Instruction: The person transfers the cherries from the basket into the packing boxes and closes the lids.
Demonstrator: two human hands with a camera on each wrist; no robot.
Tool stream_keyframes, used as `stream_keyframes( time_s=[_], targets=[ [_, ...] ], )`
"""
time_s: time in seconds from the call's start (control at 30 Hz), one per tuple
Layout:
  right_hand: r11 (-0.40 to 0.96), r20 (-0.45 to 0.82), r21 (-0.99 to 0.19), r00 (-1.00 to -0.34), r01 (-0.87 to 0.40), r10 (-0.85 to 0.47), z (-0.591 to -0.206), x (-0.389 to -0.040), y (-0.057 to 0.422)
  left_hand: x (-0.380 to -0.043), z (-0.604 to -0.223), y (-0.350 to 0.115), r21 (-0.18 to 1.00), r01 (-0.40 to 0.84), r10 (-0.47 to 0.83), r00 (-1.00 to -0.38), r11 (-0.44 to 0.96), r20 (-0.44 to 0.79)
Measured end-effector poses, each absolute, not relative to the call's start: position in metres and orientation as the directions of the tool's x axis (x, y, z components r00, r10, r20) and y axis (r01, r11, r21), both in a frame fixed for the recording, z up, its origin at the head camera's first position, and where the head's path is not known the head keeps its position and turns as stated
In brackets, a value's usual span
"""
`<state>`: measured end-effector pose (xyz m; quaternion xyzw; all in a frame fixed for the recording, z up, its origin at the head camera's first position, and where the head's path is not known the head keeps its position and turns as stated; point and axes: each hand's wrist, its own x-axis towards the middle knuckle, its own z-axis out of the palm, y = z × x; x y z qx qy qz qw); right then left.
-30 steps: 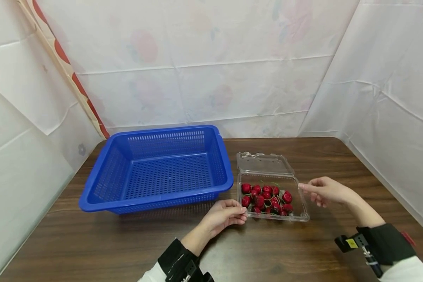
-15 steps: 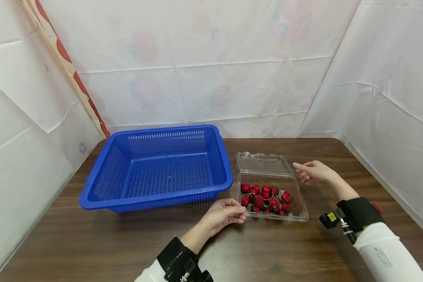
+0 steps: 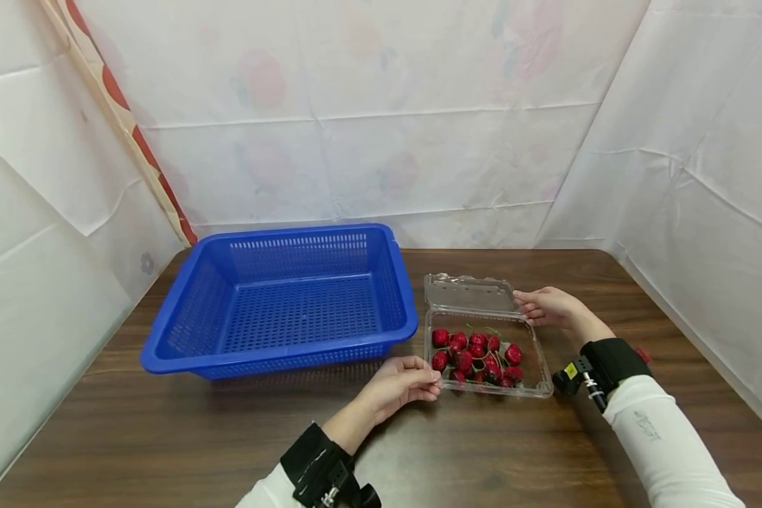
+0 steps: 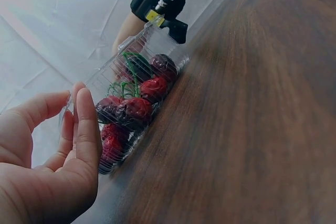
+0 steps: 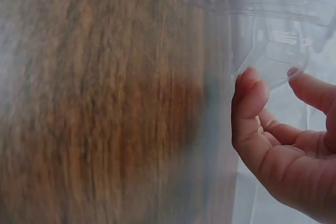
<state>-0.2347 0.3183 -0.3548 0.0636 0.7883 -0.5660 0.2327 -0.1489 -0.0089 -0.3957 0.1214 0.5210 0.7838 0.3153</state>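
A clear plastic clamshell box (image 3: 533, 363) lies on the table with its lid (image 3: 470, 296) folded back flat. Red cherries (image 3: 476, 353) with green stems fill much of its base. At the near left corner my left hand (image 3: 401, 388) pinches the rim between thumb and fingers, as the left wrist view shows up close. My right hand (image 3: 549, 307) is at the right edge of the lid. In the right wrist view its thumb (image 5: 310, 90) and curled fingers (image 5: 251, 98) take the lid's edge between them.
A large blue plastic basket (image 3: 279, 351), with nothing in it, stands to the left of the box. The brown wooden table (image 3: 228, 444) is bounded by white sheeting (image 3: 368, 134) at the back and sides.
My right hand has moved from the right side of the box's base back and left to the lid's edge. My left hand has kept its hold on the corner.
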Motion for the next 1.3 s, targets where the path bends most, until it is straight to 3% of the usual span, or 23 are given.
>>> stream_keyframes(
  time_s=[0.6,1.3],
  targets=[
    [0.24,-0.404,-0.901,-0.902,0.362,-0.154,-0.351,-0.239,0.323,-0.149,-0.395,-0.005,0.893,-0.375,0.637,-0.758,-0.251,-0.139],
    [0.23,-0.126,-0.965,-0.992,0.125,0.011,-0.323,-0.216,0.314,-0.149,-0.393,-0.006,0.892,-0.372,0.623,-0.769,-0.255,-0.143]
  ],
)
